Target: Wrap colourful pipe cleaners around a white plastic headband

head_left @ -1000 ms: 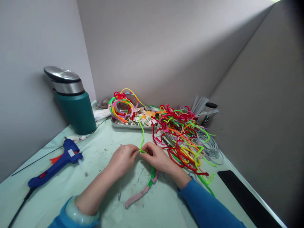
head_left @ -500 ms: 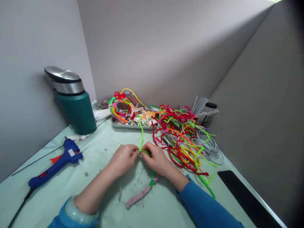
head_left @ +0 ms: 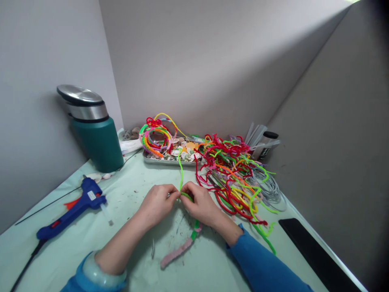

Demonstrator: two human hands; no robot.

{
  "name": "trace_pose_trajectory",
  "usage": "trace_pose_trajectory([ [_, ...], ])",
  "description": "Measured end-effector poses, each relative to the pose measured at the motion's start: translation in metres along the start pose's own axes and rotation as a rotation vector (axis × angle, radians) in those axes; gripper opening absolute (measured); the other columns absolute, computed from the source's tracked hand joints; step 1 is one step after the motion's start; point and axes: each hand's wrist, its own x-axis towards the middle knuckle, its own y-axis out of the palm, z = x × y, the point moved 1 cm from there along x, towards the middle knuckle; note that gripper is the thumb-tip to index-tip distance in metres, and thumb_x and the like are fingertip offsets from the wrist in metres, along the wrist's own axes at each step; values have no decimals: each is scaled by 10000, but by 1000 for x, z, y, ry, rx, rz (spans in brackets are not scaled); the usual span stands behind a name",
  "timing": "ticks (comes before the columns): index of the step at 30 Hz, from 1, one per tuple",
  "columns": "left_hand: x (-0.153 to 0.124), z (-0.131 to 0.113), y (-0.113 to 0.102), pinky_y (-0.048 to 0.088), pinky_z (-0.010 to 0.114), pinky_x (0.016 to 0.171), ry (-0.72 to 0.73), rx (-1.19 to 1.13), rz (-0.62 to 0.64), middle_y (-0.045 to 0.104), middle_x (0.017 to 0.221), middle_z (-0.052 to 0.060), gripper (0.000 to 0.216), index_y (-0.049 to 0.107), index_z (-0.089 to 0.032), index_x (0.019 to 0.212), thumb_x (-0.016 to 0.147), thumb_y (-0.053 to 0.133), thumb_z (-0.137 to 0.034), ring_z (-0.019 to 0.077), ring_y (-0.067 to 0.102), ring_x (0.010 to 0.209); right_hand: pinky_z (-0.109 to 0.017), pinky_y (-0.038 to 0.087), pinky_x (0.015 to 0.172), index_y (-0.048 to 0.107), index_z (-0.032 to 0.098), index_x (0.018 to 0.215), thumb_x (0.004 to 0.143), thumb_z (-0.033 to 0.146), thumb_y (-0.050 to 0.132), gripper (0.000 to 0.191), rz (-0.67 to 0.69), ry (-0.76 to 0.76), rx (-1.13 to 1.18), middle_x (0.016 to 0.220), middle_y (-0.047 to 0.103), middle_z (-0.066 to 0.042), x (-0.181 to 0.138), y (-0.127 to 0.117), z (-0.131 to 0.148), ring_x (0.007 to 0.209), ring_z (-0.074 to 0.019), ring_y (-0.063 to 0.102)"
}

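My left hand and my right hand meet at the middle of the table, both pinched on a lime green pipe cleaner that sticks up and away between them. A pink fuzzy piece with a green end trails from under my right hand toward me. Both wrists wear blue sleeves, and a pale bangle sits on my left wrist.
A tangle of coloured pipe cleaners lies right of my hands. Behind stands a metal tray with shells and coloured hoops. A blue glue gun lies left, near a green flask. A black slab lies right.
My hands have barely shifted; the fingers work slightly at the green pipe cleaner, and the pink piece moved a little on the table.
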Motion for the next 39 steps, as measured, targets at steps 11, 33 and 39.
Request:
trace_pose_trajectory([
  [11, 1, 2, 2, 266, 221, 536, -2, -16, 49, 602, 611, 13, 280, 603, -170, 664, 797, 416, -331, 123, 486, 577, -210, 292, 536, 495, 174, 758, 746, 131, 484, 46, -20, 6, -13, 647, 502, 29, -2, 2, 1, 588, -102, 450],
  [33, 3, 3, 2, 220, 210, 438, -126, -366, 114, 340, 431, -74, 296, 441, -174, 564, 742, 444, -410, 80, 322, 414, -179, 368, 459, 487, 204, 1040, 765, 133, 442, 287, 208, 233, 482, 681, 584, 27, -1, 2, -5, 518, -87, 496],
  [39, 3, 1, 2, 205, 203, 416, -161, -463, 152, 329, 436, -84, 286, 453, -168, 587, 739, 458, -410, 59, 279, 376, -158, 338, 394, 454, 194, 1054, 747, 136, 447, 312, 248, 300, 674, 623, 565, 43, 1, 2, -8, 431, -65, 432],
])
